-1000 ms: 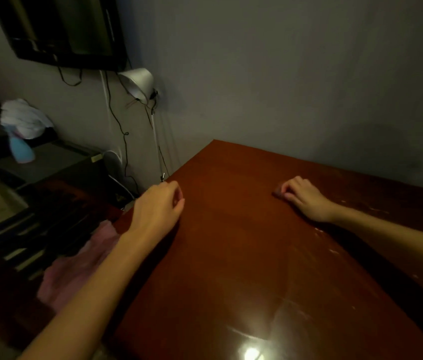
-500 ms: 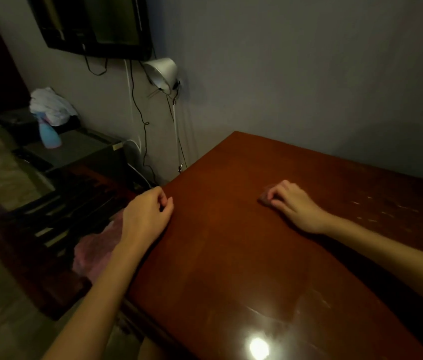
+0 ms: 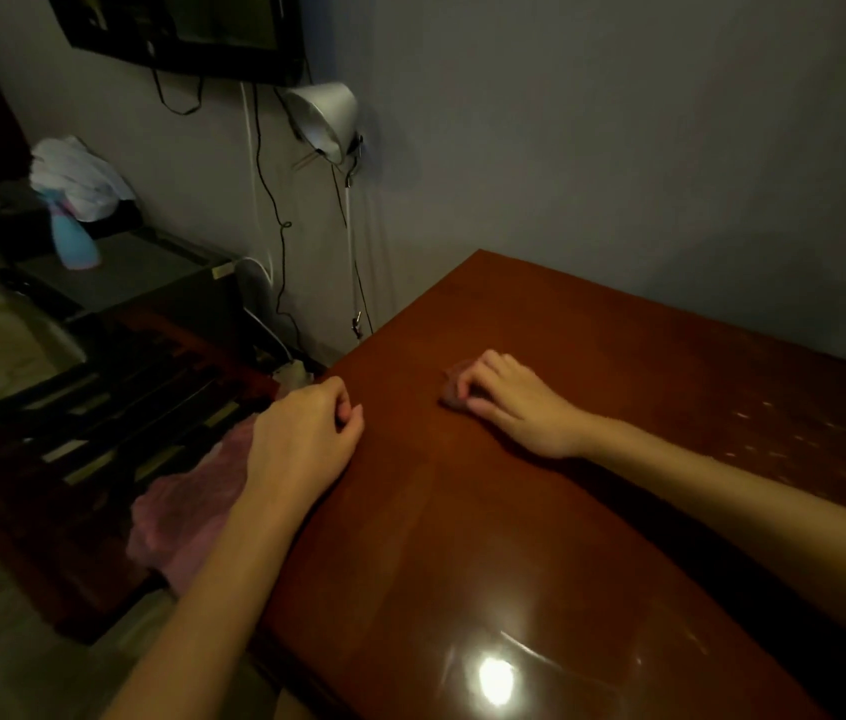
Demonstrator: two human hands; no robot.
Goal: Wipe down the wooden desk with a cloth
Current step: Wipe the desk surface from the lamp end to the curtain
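Note:
The wooden desk (image 3: 540,511) is dark red-brown and glossy, and fills the right half of the view. My right hand (image 3: 509,402) lies on it near the far left part, fingers curled over a small pinkish cloth (image 3: 453,389) pressed to the wood. Most of the cloth is hidden under the fingers. My left hand (image 3: 301,439) rests at the desk's left edge with fingers loosely curled and nothing seen in them.
A pink fabric (image 3: 177,517) lies below the left wrist, off the desk, on dark furniture (image 3: 99,407). A white lamp (image 3: 325,116) and cables hang on the wall. A blue spray bottle (image 3: 73,241) and white cloths (image 3: 78,179) stand at the far left.
My right hand has slid the cloth to the left across the desk, closer to the left edge. My left hand has stayed at the desk's edge.

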